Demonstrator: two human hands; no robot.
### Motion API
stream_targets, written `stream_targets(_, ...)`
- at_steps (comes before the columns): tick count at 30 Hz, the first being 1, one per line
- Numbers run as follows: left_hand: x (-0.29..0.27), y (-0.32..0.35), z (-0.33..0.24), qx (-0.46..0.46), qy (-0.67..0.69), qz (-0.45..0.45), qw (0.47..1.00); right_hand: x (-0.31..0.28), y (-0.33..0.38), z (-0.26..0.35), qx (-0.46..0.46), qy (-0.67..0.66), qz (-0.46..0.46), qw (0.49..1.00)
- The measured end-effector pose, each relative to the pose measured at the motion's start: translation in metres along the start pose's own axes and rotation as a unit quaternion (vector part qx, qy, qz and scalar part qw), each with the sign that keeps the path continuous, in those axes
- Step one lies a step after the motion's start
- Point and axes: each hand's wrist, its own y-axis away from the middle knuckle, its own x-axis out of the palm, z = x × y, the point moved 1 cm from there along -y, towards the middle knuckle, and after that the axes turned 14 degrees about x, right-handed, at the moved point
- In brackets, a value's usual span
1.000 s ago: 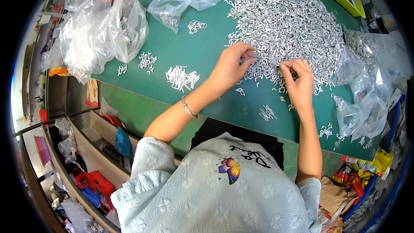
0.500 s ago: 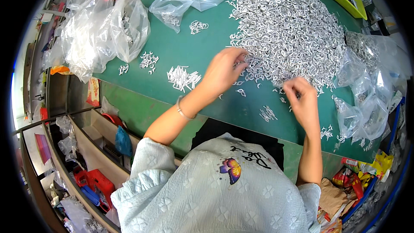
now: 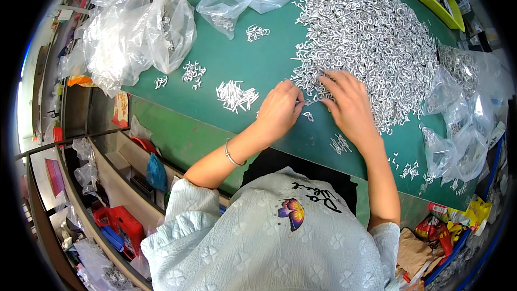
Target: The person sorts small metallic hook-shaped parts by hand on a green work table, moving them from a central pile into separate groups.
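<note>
A broad heap of small silvery metal pieces (image 3: 371, 54), many of them curved or ring-like, covers the right half of the green table. At its near left edge my left hand (image 3: 279, 109) is closed, thumb and fingertips drawn together; anything held there is too small to make out. My right hand (image 3: 347, 102) reaches over the heap's near edge, its thumb and fingers apart around some loose pieces. A single small piece (image 3: 308, 116) lies between the two hands. Close to my right wrist is a little group of thin metal pieces (image 3: 340, 144).
White sticks (image 3: 236, 96) lie in a pile left of my left hand. Small groups of curved pieces (image 3: 193, 73) and rings (image 3: 257, 33) sit farther off. Clear plastic bags (image 3: 172, 29) stand at left, with more bags (image 3: 458, 145) at right. A yellow-green tray (image 3: 436, 0) occupies the far right.
My right hand has moved left and farther onto the heap, its fingers spreading from a pinch. My left hand has dropped slightly nearer, to the heap's edge. The whole view has shifted a little.
</note>
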Motion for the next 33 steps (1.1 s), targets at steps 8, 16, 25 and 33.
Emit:
stream_targets(8, -0.009, -0.008, 0.002, -0.078, 0.14, -0.068, 0.985, 0.01, -0.003, -0.029, 0.004, 0.132, -0.031, 0.991)
stream_targets(16, -0.014, -0.013, 0.014, -0.057, 0.064, -0.084, 0.993, 0.019, -0.015, -0.001, -0.01, 0.022, -0.024, 0.999)
stream_targets(25, -0.019, -0.004, 0.002, -0.091, 0.098, -0.069, 0.989, 0.019, -0.011, -0.019, -0.014, 0.043, -0.065, 0.997)
stream_targets(33, -0.016, -0.002, -0.017, -0.042, 0.086, -0.061, 0.994, 0.04, -0.018, -0.012, -0.057, 0.08, -0.046, 0.994)
